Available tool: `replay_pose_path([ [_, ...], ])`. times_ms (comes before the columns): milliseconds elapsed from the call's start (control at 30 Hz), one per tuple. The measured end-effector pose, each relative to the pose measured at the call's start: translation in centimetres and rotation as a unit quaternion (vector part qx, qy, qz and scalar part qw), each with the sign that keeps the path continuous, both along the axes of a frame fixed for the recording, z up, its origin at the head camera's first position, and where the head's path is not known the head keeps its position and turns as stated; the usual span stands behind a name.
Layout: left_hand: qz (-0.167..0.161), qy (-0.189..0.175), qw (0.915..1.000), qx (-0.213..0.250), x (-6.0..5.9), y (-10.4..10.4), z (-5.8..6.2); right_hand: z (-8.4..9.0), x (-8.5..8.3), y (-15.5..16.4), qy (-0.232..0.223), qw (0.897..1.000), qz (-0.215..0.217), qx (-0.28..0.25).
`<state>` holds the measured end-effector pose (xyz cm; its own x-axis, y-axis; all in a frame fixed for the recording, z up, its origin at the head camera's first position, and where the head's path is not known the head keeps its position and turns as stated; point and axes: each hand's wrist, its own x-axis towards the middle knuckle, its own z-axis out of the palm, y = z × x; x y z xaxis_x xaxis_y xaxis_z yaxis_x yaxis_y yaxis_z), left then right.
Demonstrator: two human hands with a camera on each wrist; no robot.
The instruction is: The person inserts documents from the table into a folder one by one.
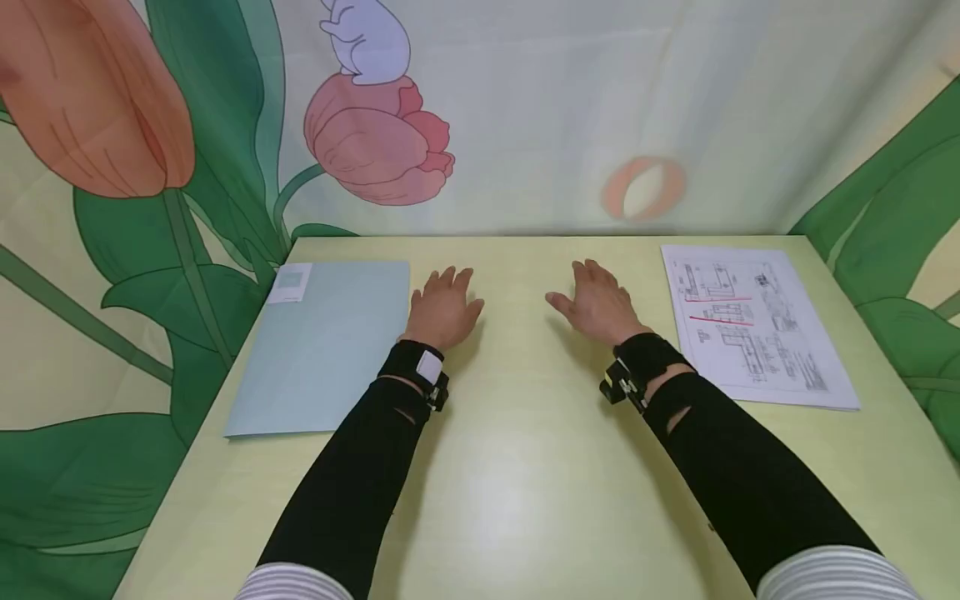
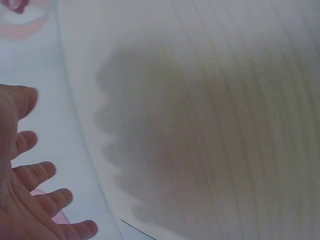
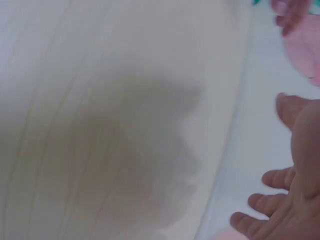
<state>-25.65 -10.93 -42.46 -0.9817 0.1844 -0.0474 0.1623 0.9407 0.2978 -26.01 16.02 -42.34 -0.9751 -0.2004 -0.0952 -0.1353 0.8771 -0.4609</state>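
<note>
Hands: left hand (image 1: 442,308) and right hand (image 1: 600,304) spread flat, holding nothing, above the yellow-green table (image 1: 517,492) | nearest things: pale blue folder (image 1: 322,350) just left (one, white label at corner), printed drawing sheet (image 1: 753,325) right (one, red underlines)

Bare table (image 1: 517,467) mid; folder (image 1: 322,350) left, drawing sheet (image 1: 757,325) right.
</note>
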Motion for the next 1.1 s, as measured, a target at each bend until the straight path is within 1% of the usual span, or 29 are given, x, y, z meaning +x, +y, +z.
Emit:
replay_pose_path([
  [133,-0.005,0.012,0.9988,0.047,1.7,-1.5,0.8,0.5,1.3,-0.3,-0.002,0.999,-0.009,-0.047],
  [300,-0.008,-0.005,0.9948,0.102,4.2,-4.0,1.2,0.6,3.4,-0.3,-0.020,0.996,-0.015,-0.087],
  [433,0.003,-0.013,0.9921,0.125,6.1,-6.3,1.5,0.3,5.2,0.0,-0.046,0.993,-0.023,-0.103],
  [567,0.026,-0.011,0.9896,0.141,7.3,-8.3,1.9,0.0,6.7,0.4,-0.060,0.991,-0.034,-0.112],
  [700,0.044,-0.015,0.9887,0.142,8.1,-9.9,2.0,-0.6,7.8,0.9,-0.063,0.989,-0.045,-0.123],
  [800,0.049,-0.022,0.9891,0.137,8.4,-10.7,1.7,-1.3,8.4,1.1,-0.055,0.989,-0.052,-0.127],
  [967,0.059,-0.043,0.9900,0.121,8.3,-11.8,1.0,-2.3,8.8,1.2,-0.051,0.989,-0.058,-0.123],
  [1100,0.071,-0.071,0.9915,0.083,8.0,-12.2,0.6,-2.6,9.0,1.2,-0.049,0.989,-0.061,-0.122],
])
